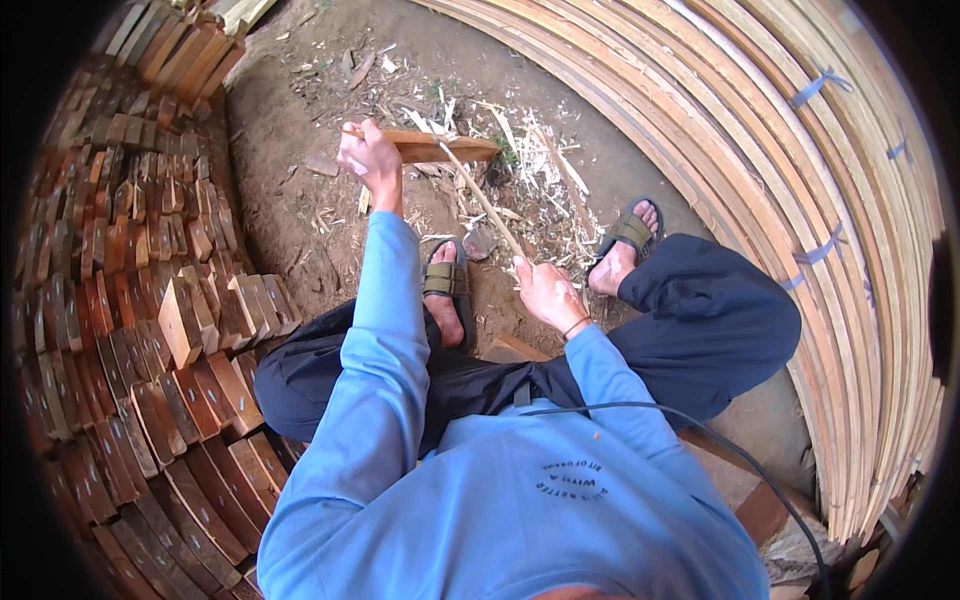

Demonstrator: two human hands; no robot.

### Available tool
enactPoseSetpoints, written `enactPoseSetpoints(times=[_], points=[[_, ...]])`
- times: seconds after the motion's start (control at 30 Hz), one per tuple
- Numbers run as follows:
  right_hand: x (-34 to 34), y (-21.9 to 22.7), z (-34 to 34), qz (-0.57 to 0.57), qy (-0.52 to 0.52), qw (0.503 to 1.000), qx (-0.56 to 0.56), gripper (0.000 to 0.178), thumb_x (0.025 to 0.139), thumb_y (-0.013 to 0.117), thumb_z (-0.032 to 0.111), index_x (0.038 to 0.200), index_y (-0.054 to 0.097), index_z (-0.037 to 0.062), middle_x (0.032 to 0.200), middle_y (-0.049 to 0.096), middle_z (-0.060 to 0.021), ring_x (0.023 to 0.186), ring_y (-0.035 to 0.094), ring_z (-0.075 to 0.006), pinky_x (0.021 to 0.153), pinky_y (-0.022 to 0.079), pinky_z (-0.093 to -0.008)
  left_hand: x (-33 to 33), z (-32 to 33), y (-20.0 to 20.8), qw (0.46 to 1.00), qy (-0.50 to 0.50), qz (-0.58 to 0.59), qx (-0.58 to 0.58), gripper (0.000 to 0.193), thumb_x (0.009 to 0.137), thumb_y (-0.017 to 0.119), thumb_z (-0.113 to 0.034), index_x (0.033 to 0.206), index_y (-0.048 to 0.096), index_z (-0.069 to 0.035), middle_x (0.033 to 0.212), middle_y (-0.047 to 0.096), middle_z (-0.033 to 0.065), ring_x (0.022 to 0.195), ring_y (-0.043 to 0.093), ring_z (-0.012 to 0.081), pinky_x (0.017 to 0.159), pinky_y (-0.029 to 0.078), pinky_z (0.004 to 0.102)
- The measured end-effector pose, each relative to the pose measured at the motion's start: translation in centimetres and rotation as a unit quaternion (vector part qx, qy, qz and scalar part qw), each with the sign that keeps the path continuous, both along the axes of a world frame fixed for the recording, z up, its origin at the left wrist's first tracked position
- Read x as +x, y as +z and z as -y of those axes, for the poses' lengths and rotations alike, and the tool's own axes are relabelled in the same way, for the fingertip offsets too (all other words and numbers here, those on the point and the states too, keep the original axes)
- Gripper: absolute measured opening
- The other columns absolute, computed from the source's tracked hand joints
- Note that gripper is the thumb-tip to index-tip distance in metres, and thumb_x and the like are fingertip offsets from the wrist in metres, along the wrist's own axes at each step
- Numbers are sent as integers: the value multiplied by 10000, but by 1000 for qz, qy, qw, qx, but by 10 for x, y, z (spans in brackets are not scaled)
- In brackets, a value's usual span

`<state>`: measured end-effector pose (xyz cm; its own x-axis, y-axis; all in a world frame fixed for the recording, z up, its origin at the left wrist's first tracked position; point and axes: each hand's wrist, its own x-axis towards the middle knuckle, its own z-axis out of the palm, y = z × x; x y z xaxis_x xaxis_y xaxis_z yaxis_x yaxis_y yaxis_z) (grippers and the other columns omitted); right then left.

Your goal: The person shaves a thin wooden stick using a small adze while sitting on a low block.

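Observation:
My left hand (370, 160) is out in front of me, its fingers closed round one end of a short brown wooden board (425, 146). The board points to the right, low over the ground. In my right hand (552, 296), closer to my body, is the lower end of a thin, pale wooden stick (487, 205). It slants up and to the left, and its far tip meets or overlaps the board's near edge; I cannot tell whether they touch. Pale wood shavings (545, 175) lie scattered beyond and beside the board.
Stacked cut wood blocks (120, 300) rise along the left. Long bundled wood strips (760, 130), tied with bluish bands, curve along the right. My sandalled feet (446, 290) rest on bare dirt, with a stone (480, 243) between them. A black cable (700, 430) crosses my lap.

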<state>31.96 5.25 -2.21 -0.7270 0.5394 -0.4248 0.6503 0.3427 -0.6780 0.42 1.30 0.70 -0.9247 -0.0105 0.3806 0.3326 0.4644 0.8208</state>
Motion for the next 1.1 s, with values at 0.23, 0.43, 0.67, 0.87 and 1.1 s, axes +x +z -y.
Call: enactPoseSetpoints(times=[0.23, 0.43, 0.67, 0.87, 1.1], points=[[9, 21, -29, -23, -147, 819, -554, 539, 1050, 355, 519, 767, 482, 78, 499, 422, -14, 354, 418, -159, 345, 360, -353, -2, 10, -9, 1000, 9, -13, -1, 279, 824, 512, -179, 692, 533, 66, 656, 595, 248, 643, 586, 380, 686, 443, 483], [-2, 43, -27, -78, -44, 988, -126, 616, 1055, 361, 467, 741, 575, -18, 568, 581, -156, 463, 575, -314, 455, 467, -425, 1, 4, -5, 1000, 11, -18, -1, 282, 811, 516, -174, 675, 567, 67, 633, 608, 208, 618, 583, 320, 650, 445, 452], [-5, -3, -30, 14, -14, 984, -174, 575, 1025, 417, 497, 849, 601, -19, 644, 568, -195, 546, 565, -344, 517, 441, -438, -1, -11, 6, 999, -21, -23, 31, 265, 810, 523, -173, 688, 524, 63, 634, 578, 236, 593, 565, 355, 629, 444, 464], [17, 27, -38, -7, -171, 683, -710, 508, 1001, 440, 602, 795, 398, 140, 586, 304, 80, 417, 239, -7, 349, 195, -183, 2, -16, 0, 998, -48, -50, 7, 229, 793, 553, -145, 673, 511, 46, 610, 549, 216, 555, 528, 319, 591, 425, 442], [25, 6, -49, 38, -118, 794, -595, 588, 1002, 439, 581, 775, 508, 44, 595, 474, -56, 406, 436, -139, 380, 352, -305, -3, -3, -8, 992, -104, -73, 19, 179, 771, 572, -99, 670, 496, 27, 602, 531, 205, 545, 513, 315, 571, 413, 438]])
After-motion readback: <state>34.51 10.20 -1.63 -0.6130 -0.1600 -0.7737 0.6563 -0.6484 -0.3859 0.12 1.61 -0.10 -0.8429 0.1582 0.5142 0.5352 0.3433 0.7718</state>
